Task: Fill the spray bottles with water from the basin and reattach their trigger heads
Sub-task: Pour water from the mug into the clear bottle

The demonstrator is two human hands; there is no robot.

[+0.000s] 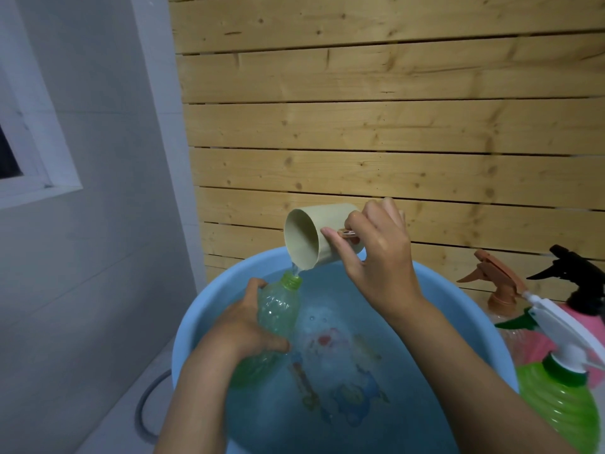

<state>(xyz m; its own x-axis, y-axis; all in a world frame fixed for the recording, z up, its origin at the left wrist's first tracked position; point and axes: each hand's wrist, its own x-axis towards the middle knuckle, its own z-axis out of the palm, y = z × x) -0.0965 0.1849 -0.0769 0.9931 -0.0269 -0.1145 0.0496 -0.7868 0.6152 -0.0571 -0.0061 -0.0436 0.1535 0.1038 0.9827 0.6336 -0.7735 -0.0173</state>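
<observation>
My left hand (244, 326) grips green bottle (278, 309) over basin (193, 322), neck tilted up toward far rim. My right hand (376, 250) holds cup (302, 237) by handle, lip directly above mouth, water streaming in. Trigger heads (491, 273) wait right.

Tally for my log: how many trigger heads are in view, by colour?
brown trigger head: 1
black trigger head: 1
white trigger head: 1
Total: 3

One basin (187, 329), one cup (304, 239), four bottles (276, 314) (512, 337) (587, 321) (556, 401), three trigger heads (491, 273) (577, 273) (556, 326), two hands (247, 326) (376, 253).
</observation>
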